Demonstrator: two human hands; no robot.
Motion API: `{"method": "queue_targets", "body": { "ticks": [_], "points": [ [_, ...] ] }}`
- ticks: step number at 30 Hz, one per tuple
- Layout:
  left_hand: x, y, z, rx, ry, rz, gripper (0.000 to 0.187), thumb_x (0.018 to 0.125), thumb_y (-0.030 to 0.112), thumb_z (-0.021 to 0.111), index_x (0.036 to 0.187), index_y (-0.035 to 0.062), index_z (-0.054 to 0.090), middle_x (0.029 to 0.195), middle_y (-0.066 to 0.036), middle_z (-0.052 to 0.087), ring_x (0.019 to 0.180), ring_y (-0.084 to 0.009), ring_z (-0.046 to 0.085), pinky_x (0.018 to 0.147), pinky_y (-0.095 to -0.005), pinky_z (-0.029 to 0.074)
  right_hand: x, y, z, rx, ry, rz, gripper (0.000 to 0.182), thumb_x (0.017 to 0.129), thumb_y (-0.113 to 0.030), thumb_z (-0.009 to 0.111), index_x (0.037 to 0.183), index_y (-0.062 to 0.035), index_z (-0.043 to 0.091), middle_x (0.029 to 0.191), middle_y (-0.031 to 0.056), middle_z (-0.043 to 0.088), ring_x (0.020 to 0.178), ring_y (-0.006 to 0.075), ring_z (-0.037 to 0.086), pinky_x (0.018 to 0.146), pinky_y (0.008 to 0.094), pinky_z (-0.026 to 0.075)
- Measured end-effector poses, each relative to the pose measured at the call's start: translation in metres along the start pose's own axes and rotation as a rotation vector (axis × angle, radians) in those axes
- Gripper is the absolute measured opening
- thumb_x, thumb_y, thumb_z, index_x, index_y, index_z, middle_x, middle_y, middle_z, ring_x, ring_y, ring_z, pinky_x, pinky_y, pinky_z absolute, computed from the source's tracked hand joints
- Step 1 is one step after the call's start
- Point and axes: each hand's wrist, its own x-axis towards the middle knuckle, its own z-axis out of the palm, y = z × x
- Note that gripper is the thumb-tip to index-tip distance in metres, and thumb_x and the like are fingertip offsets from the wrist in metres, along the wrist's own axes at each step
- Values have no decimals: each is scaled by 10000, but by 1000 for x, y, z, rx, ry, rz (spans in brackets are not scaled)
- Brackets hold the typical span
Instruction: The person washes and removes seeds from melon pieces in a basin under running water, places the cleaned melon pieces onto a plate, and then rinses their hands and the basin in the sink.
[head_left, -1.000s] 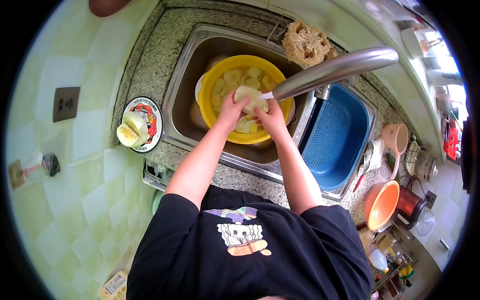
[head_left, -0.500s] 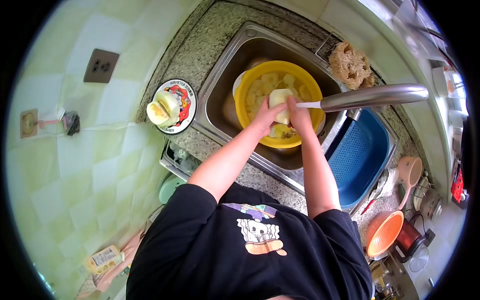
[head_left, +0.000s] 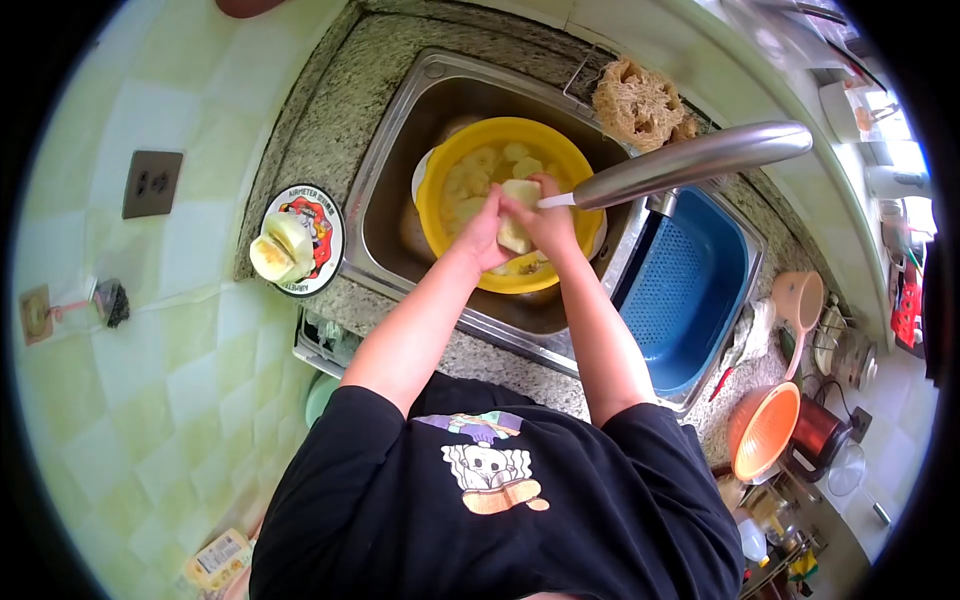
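Over a yellow basin of water, my left hand and my right hand are both wrapped around one pale, cream-coloured piece of fruit or vegetable. Its exact kind I cannot make out. More pale chunks lie in the water, with some dark bits near the rim closest to me. The basin stands in a steel sink. Right beside my right hand is the white tip of the steel faucet. My fingertips are partly hidden behind the piece.
A round printed plate left of the sink bears cut pale pieces with a brownish middle. A blue perforated basket fills the right-hand basin. Behind the faucet sits a fibrous loofah. An orange colander and pink ladle stand at right.
The camera view has shifted, so the scene appears further left. My hands still hold the pale piece over the basin; it looks slightly more tilted, with my right hand further over it.
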Motion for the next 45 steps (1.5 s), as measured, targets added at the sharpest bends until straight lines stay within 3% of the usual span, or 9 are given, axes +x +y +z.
{"method": "queue_targets", "body": {
  "ticks": [6,15,24,27,30,32,36,39,45],
  "points": [
    [14,-10,-9,129,-104,-178,517,931,531,208,1254,176,399,1174,-61,510,1008,-230,531,724,-423,495,13,6,-18,-65,108,292,407,906,-385,428,887,-15,597,778,124,614,773,192,594,699,335,444],
    [30,-7,17,159,-139,-23,424,948,399,310,1257,131,423,1200,-72,506,1062,-237,525,877,-490,442,-31,15,-54,298,13,294,474,830,-199,584,1245,-6,461,1141,187,557,1071,232,530,880,295,417],
    [14,-4,25,392,158,128,434,929,379,433,1277,138,340,1162,-79,501,997,-195,532,782,-379,467,12,-10,-134,262,68,438,340,852,-183,454,1097,1,601,1023,124,627,952,161,568,832,265,422],
    [0,0,12,489,220,382,455,926,349,457,1301,157,283,1189,-53,472,997,-176,516,776,-358,463,-8,-25,-119,942,-25,466,351,853,-188,468,1139,-18,579,1093,107,601,993,220,561,885,324,410],
    [-13,5,-13,491,171,498,451,924,298,479,1311,200,268,1194,-45,462,1002,-193,519,807,-367,460,-34,7,-71,-29,-144,226,354,835,-197,509,1162,-76,573,1136,102,571,1039,281,537,896,404,407],
    [-33,6,-1,358,131,524,437,928,270,474,1306,180,276,1177,-55,478,1016,-212,526,865,-367,452,-47,-4,-66,-938,-111,-396,373,804,-198,557,1169,-121,565,1174,116,545,1086,335,496,923,443,386],
    [-59,14,7,227,88,387,409,946,378,375,1289,159,330,1169,-86,493,1052,-269,532,877,-418,452,-62,-39,-36,152,-48,-37,444,743,-216,662,1154,-91,549,1145,157,545,1085,301,499,929,372,388],
    [-66,17,6,242,-7,232,459,946,441,312,1278,126,351,1164,-86,500,1058,-278,533,852,-433,467,-61,-71,-42,94,-110,-277,451,721,-190,704,1132,-71,563,1099,150,571,1023,280,530,880,352,419],
    [-89,19,22,414,44,63,465,901,545,352,1248,236,375,1146,-63,487,1020,-223,535,741,-365,459,-64,-51,-40,724,-223,227,307,782,-144,673,1039,0,587,924,65,629,836,129,569,787,258,431]
  ]
}}
